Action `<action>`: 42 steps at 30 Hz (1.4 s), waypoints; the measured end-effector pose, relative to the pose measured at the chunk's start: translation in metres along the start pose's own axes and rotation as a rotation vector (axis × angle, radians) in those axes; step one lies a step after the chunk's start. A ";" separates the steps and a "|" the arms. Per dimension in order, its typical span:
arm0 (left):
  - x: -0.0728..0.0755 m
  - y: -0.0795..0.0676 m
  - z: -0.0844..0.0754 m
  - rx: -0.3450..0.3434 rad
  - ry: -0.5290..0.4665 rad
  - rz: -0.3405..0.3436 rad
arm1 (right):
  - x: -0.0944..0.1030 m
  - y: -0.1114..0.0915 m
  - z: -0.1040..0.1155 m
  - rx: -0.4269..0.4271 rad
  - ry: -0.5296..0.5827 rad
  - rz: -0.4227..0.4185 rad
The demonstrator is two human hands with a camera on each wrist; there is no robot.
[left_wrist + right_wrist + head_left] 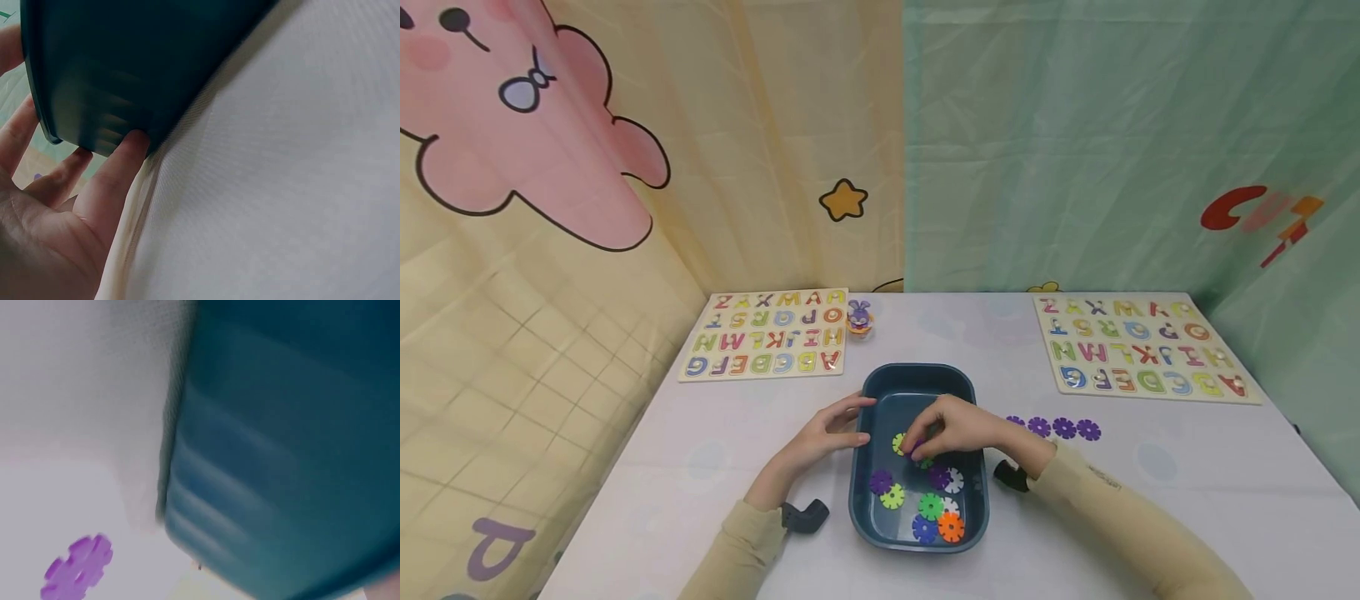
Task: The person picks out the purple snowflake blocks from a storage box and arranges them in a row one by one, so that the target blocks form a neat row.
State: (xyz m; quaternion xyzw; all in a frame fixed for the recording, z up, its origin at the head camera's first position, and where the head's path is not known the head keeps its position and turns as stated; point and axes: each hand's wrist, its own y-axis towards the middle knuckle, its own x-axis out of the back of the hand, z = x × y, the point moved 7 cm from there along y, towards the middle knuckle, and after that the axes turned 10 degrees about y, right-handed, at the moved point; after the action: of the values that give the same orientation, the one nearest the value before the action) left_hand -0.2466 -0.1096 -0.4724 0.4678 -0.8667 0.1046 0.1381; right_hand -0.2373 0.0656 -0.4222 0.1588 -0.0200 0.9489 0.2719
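A dark blue plastic tray (859,500) holds several snowflake discs: purple, yellow-green, green, white, blue, and an orange disc (951,527) near its front. My right hand (958,425) reaches over the tray's right rim and pinches a purple snowflake disc (915,451), mostly hidden by the fingers. Close by it lies a yellow-green disc (898,443). At the tray's left side, my left hand (827,432) touches the rim with extended fingers. In the left wrist view, its fingertips press against the tray's outer wall (119,69).
Right of the tray lies a row of purple discs (1064,428), partly behind my right forearm. Alphabet puzzle boards stand at the back left (763,335) and back right (1142,346). A small purple rabbit figure (860,318) stands beside the left board.
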 end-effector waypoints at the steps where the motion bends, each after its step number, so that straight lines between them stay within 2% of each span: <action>1: 0.000 0.000 0.000 -0.001 -0.003 0.000 | 0.003 -0.003 0.001 0.005 0.013 -0.016; 5: 0.000 0.000 0.000 -0.006 -0.012 -0.002 | 0.019 -0.019 0.003 0.001 0.034 -0.115; 9: 0.001 0.000 0.001 -0.002 -0.006 -0.004 | 0.041 -0.038 0.002 -0.024 0.034 -0.253; 13: 0.002 0.000 0.002 0.015 0.001 -0.013 | 0.063 -0.060 0.000 -0.087 0.007 -0.388; 16: 0.002 0.000 0.004 0.030 -0.001 -0.015 | 0.076 -0.077 -0.003 -0.134 0.019 -0.458; 24: 0.001 0.000 0.003 0.024 -0.005 -0.014 | 0.103 -0.130 -0.015 -0.181 0.075 -0.598; 33: 0.001 0.000 0.001 0.011 -0.005 -0.002 | 0.117 -0.187 -0.026 -0.205 0.112 -0.686; 39: 0.002 0.001 0.002 0.022 0.003 -0.008 | 0.120 -0.221 -0.040 -0.321 0.097 -0.775; 42: 0.002 0.001 0.003 0.028 0.005 -0.010 | 0.121 -0.233 -0.046 -0.339 0.075 -0.803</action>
State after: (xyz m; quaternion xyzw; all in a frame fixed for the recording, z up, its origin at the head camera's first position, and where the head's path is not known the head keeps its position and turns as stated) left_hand -0.2487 -0.1116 -0.4743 0.4739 -0.8623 0.1170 0.1344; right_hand -0.2260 0.3312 -0.4392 0.0726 -0.1023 0.7564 0.6420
